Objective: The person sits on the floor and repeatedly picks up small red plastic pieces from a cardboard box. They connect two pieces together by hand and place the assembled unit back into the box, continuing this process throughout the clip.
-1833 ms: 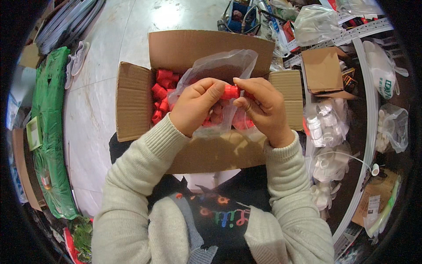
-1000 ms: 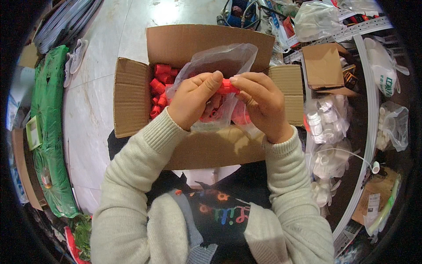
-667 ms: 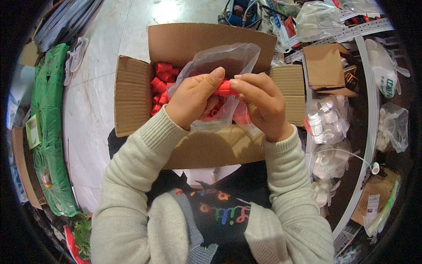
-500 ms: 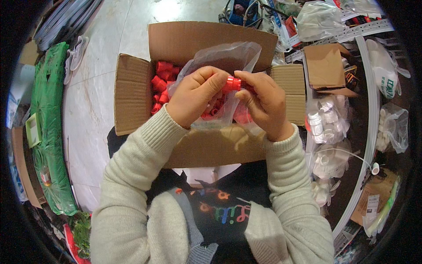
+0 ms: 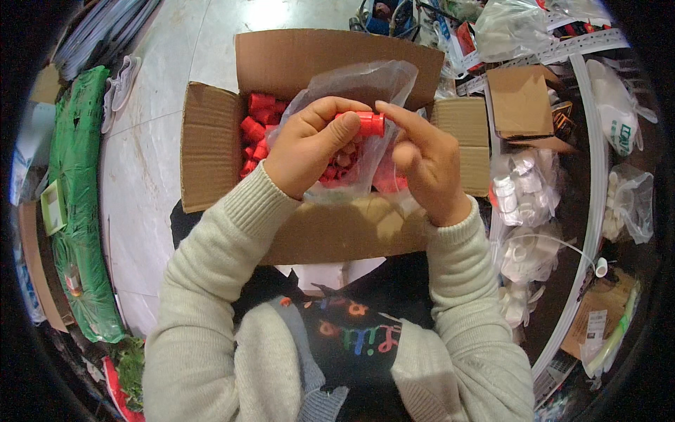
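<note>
Near the upper middle of the frame, a red plastic fitting (image 5: pixel 370 124) sits above the open mouth of a cardboard carton (image 5: pixel 344 235), well inside the edges formed by its spread flaps. The left hand (image 5: pixel 309 144) grasps it between thumb and fingers. The right hand (image 5: pixel 430 158) is loose, index finger reaching to the fitting's right end, thumb apart from it; whether the fingertip touches cannot be told. The fitting is short, glossy and tubular, lying roughly sideways with a ridged collar at its right end. Below, a clear plastic bag (image 5: pixel 388 86) rises from the carton beside loose red fittings (image 5: pixel 256 130). Pale floor (image 5: pixel 158 81) extends to the upper left, bounded by a green wrapped bundle (image 5: pixel 81 162); bagged white pieces (image 5: pixel 524 188) line the right.
</note>
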{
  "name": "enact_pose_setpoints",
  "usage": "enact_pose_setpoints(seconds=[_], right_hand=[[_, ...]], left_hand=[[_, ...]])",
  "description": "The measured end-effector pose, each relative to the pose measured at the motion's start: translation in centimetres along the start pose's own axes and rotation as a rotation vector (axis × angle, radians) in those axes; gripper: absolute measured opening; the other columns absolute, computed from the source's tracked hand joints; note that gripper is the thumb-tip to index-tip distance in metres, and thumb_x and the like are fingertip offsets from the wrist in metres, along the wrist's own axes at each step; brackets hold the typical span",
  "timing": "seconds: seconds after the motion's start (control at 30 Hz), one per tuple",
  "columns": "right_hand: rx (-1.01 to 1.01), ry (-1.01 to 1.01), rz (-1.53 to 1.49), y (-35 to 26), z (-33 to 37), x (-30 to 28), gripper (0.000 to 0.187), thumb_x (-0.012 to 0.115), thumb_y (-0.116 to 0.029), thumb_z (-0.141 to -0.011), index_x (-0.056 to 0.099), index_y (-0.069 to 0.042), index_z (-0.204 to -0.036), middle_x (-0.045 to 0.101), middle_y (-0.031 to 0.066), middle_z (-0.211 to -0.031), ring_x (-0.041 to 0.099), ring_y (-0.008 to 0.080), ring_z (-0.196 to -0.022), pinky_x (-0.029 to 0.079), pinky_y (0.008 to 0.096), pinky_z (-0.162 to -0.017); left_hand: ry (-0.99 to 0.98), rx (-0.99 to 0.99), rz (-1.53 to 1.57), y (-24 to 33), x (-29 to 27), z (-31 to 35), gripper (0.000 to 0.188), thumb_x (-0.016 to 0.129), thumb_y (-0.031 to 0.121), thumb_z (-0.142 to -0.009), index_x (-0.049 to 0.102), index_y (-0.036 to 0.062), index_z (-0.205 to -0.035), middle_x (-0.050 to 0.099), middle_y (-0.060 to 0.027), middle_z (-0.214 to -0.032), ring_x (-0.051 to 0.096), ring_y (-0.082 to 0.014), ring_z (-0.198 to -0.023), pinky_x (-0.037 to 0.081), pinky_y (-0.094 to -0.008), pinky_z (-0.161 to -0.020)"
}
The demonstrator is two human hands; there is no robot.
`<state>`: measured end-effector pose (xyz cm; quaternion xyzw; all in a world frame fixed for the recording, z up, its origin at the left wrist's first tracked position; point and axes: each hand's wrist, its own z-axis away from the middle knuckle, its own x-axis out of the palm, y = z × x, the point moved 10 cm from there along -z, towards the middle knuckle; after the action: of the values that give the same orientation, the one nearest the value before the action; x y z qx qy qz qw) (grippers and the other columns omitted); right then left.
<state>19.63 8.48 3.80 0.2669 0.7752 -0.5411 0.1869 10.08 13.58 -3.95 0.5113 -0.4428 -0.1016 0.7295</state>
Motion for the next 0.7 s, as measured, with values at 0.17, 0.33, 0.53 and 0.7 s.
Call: enact_pose_setpoints(seconds=[0.17,0.33,0.53,0.7], right_hand=[[0.110,0.102,-0.121,0.9,0.7,-0.4,0.058,0.049,-0.052,-0.081,0.058,0.000,-0.105,0.061,0.0138,-0.075,0.059,0.0249,-0.066,0.045,0.0304,-0.060],[0.026,0.100,-0.051,0.5,0.2,-0.1,0.057,0.048,-0.051,-0.083,0.058,-0.001,-0.108,0.056,0.0087,-0.066,0.053,0.0207,-0.058,0.042,0.0289,-0.054],[0.023,0.059,-0.158,-1.0,1.1,-0.3,0.057,0.050,-0.049,-0.082,0.055,0.000,-0.111,0.061,0.0086,-0.075,0.054,0.0181,-0.060,0.044,0.0292,-0.058],[0.048,0.160,-0.086,0.7,0.5,-0.4,0.058,0.047,-0.051,-0.083,0.055,0.000,-0.111,0.060,0.0088,-0.073,0.054,0.0184,-0.059,0.044,0.0292,-0.056]], left_hand=[[0.010,0.023,-0.040,1.2,0.4,0.6,0.025,0.053,0.022,-0.087,0.054,0.0042,-0.105,0.057,0.0013,-0.081,0.049,-0.0041,-0.063,0.042,-0.0175,-0.057],[-0.011,0.034,-0.038,1.4,0.6,0.6,0.027,0.055,0.024,-0.087,0.054,0.0039,-0.105,0.057,0.0015,-0.080,0.049,-0.0035,-0.061,0.041,-0.0169,-0.054],[-0.015,0.046,-0.066,1.3,0.3,0.7,0.028,0.052,0.026,-0.088,0.054,0.0036,-0.105,0.057,0.0004,-0.077,0.048,-0.0048,-0.057,0.039,-0.0174,-0.050],[0.004,0.048,0.012,1.4,0.5,0.8,0.026,0.053,0.024,-0.088,0.054,0.0030,-0.103,0.056,-0.0004,-0.074,0.048,-0.0051,-0.057,0.039,-0.0174,-0.050]])
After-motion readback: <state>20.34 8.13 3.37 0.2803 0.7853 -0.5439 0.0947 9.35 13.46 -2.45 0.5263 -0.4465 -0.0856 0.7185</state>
